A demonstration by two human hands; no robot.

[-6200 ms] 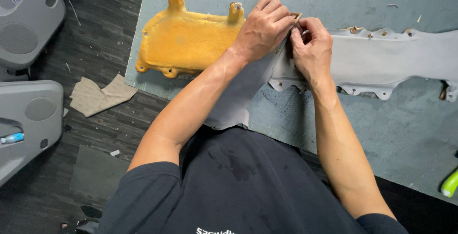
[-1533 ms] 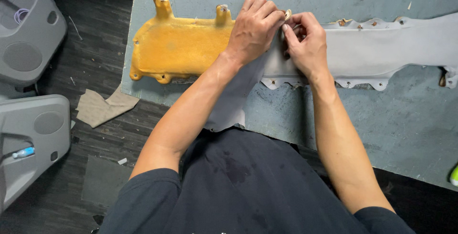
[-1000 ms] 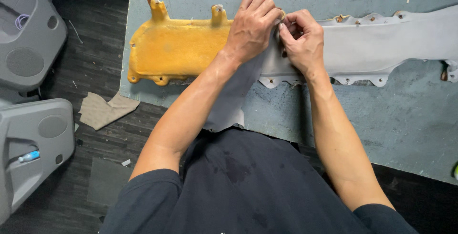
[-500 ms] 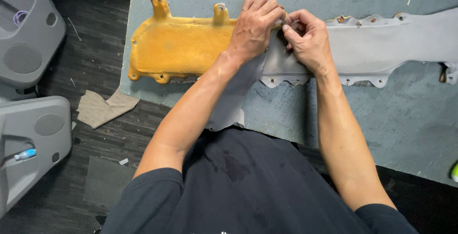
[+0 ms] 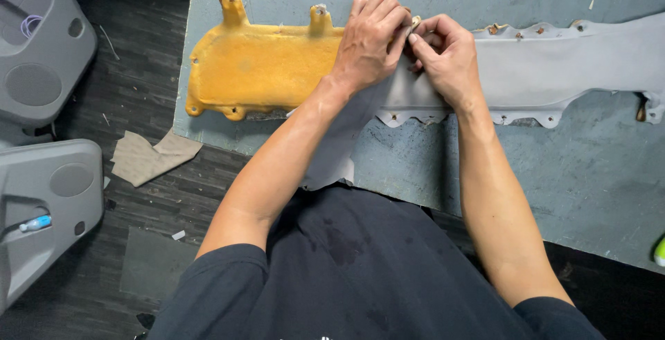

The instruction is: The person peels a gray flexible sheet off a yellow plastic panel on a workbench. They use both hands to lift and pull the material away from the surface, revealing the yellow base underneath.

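A long trim panel lies across the blue-grey table (image 5: 554,181). Its left part is bare yellow-orange foam (image 5: 263,70); its right part is covered in grey fabric (image 5: 554,70). My left hand (image 5: 370,39) presses down on the panel where the foam meets the fabric. My right hand (image 5: 447,56) pinches the grey fabric's upper edge right beside the left fingertips. A loose flap of the grey fabric (image 5: 339,153) hangs over the table's front edge under my left forearm.
Two grey plastic door panels (image 5: 41,42) (image 5: 48,215) lie on the dark floor at the left. A beige scrap of cloth (image 5: 149,156) sits by the table's corner. A green object (image 5: 658,250) shows at the right edge.
Both hands stay at the same seam on the panel's top edge; my right fingers have shifted slightly along the fabric edge. The view has drifted a little.
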